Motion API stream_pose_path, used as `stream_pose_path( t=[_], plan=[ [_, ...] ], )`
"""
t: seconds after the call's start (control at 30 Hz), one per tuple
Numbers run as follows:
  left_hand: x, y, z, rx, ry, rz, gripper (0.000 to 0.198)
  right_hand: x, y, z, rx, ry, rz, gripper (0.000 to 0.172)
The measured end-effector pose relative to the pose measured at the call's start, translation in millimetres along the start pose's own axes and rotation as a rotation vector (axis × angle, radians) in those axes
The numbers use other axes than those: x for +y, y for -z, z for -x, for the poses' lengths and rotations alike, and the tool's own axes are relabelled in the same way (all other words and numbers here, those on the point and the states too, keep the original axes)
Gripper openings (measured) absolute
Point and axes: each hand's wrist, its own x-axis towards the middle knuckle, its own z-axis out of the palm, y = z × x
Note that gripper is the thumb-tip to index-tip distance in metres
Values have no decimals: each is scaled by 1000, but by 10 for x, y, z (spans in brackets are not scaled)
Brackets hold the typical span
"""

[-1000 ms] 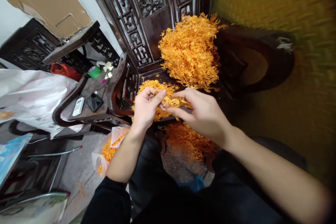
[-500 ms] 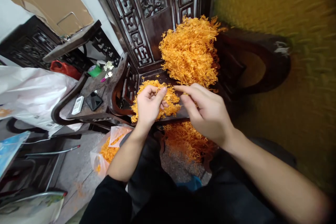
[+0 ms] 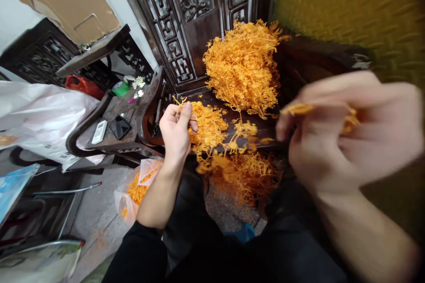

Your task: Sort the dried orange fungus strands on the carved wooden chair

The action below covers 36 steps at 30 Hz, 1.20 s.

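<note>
A tall heap of orange stringy strands (image 3: 244, 66) leans against the carved back of a dark wooden chair (image 3: 199, 13). A smaller flat pile of the same strands (image 3: 207, 126) lies on the chair seat. My left hand (image 3: 175, 130) hovers at the left edge of that pile, fingers pinched on a few orange strands. My right hand (image 3: 345, 128) is raised close to the camera at the right, blurred by motion, curled round a bunch of orange strands. More loose strands (image 3: 245, 174) hang below the seat's front edge.
A clear plastic bag of orange strands (image 3: 137, 188) sits on the floor by my left arm. A dark side table (image 3: 113, 128) carries a phone, a white remote and small flowers. White plastic sheeting (image 3: 40, 119) lies at the left. A yellow wall (image 3: 348, 4) is at the right.
My right hand has pulled away from the small pile, up and to the right toward the camera, taking strands with it. Loose strands trail over the seat edge. My left hand stays put.
</note>
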Motion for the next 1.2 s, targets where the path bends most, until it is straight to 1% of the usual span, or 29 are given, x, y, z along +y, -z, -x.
stream_pose_path(
  t=[0.03,0.07,0.1,0.17,0.23,0.3,0.37,0.43,0.47,0.53,0.57,0.63,0.67,0.7,0.73,0.8,0.83,0.9,0.97,1.07,1.13,1.17,1.2],
  plan=[
    [22,8,-8,-1,19,26,48,-4,17,-52,26,-14,-40,12],
    [45,7,-8,-12,44,41,48,1,22,-103,19,-33,-80,7],
    [66,1,-3,-24,70,48,48,14,19,-146,-34,-74,-117,5],
    [101,-16,4,-26,101,54,49,55,-1,-196,-238,-203,-130,13],
    [121,-30,0,-10,102,69,50,103,-31,-197,-401,-255,-43,23],
    [130,-46,-5,-8,103,98,50,150,-77,-164,-516,-248,96,26],
    [129,-72,6,-15,113,122,48,192,-139,-114,-593,-249,195,29],
    [120,-99,29,-38,119,131,46,221,-203,-69,-643,-252,244,32],
    [113,-103,38,-60,109,133,45,228,-229,-54,-660,-242,254,30],
    [93,-75,31,-141,59,139,45,231,-250,-50,-677,-236,249,26],
    [82,-39,12,-199,27,138,47,230,-244,-61,-677,-245,232,24],
    [57,65,-48,-343,-21,99,59,234,-204,-101,-687,-283,147,22],
    [44,124,-81,-429,-23,57,66,241,-174,-125,-700,-309,78,20],
    [30,178,-110,-520,-9,9,71,253,-143,-148,-722,-341,-3,19],
    [16,224,-130,-611,14,-35,72,268,-112,-166,-754,-381,-88,19],
    [-15,275,-141,-759,69,-79,65,308,-64,-186,-831,-501,-236,20],
    [-30,282,-134,-805,97,-76,62,330,-49,-187,-873,-568,-289,20],
    [-61,274,-112,-852,159,-38,60,374,-36,-178,-942,-673,-362,20],
    [-91,266,-100,-878,240,19,66,413,-43,-163,-979,-745,-431,20],
    [-128,283,-118,-940,348,102,85,467,-71,-150,-975,-862,-589,23],
    [-147,296,-136,-968,384,130,98,498,-95,-150,-954,-931,-703,25],
    [-154,294,-138,-972,392,134,100,510,-108,-152,-942,-956,-746,27],
    [-160,284,-133,-968,389,127,96,520,-123,-153,-939,-978,-775,29]
  ],
)
